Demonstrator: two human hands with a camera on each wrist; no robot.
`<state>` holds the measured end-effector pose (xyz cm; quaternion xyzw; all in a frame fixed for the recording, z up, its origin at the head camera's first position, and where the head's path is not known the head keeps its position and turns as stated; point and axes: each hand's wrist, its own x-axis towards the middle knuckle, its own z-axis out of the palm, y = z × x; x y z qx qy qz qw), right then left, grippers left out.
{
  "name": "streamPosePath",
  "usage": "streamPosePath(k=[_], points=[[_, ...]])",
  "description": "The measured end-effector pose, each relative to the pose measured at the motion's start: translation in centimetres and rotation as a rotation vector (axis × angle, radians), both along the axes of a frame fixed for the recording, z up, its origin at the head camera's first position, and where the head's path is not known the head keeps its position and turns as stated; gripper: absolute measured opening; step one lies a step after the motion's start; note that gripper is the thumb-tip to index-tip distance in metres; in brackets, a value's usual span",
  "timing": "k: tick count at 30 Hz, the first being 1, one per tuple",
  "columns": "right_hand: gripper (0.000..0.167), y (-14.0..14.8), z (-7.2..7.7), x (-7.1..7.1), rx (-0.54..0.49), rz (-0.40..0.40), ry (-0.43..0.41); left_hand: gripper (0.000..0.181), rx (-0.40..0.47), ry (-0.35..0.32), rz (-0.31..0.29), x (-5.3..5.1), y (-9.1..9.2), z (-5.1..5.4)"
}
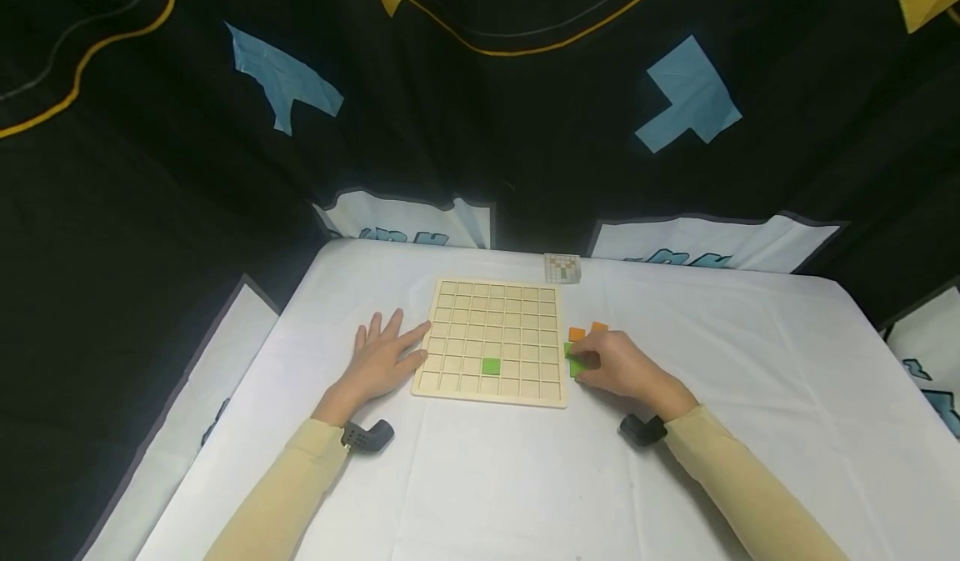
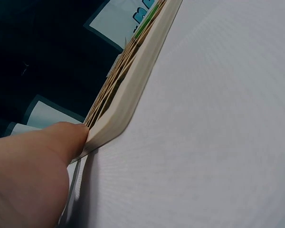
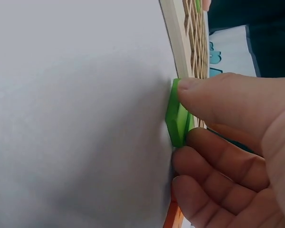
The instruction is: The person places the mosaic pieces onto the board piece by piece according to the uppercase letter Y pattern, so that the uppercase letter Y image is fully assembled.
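Two bare hands [image 1: 378, 359] [image 1: 618, 361] at work over a white tablecloth [image 1: 495, 486], one either side of a square wooden grid board [image 1: 525, 393]; the board lies flat, and a single green square tile [image 1: 491, 366] sits in one of its cells, second row up from the near edge; the other cells look like plain pale wood.

Left hand is spread pretty wide, fingers mostly straight; its thumb and forefinger touch the board's left edge, and the left wrist view puts the thumb right by the near corner.

Right hand is on loose tiles just off the board's right side; thumb and forefinger pinch a green loose tile [image 3: 176, 116] by its ends, so the gap is narrow, and the remaining fingers are curled in; can't tell whether that tile is lifted off the cloth at all; another green piece [image 1: 567, 350] pokes out just beyond it, partly hidden by the fingers, and two orange tiles [image 1: 576, 334] [image 1: 598, 327] lie a bit farther back, beside the knuckles.

Past the board's far right corner there's a small printed card [image 1: 562, 268] with a grid and some coloured squares, too small to read properly; both wrists wear black cameras [image 1: 368, 437] [image 1: 642, 430], sleeves [image 1: 288, 486] are pale yellow, and black fabric [image 1: 510, 127] hangs behind.
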<state>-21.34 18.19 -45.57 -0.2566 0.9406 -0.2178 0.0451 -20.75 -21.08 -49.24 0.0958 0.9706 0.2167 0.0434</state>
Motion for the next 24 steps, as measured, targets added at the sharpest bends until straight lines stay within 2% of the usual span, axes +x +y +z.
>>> streamPosePath(k=[7, 16, 24], points=[[0.034, 0.00, -0.15, 0.12, 0.010, 0.015, 0.024, 0.057, -0.003, 0.000, 0.002, -0.03, 0.07, 0.03], [0.031, 0.12, -0.39, 0.27, -0.041, 0.057, 0.026, 0.057, -0.004, 0.002, -0.007, 0.03, -0.01, -0.04], [0.029, 0.02, -0.47, 0.51, -0.028, 0.056, 0.032, 0.057, -0.007, -0.003, -0.002, 0.01, -0.01, 0.10]])
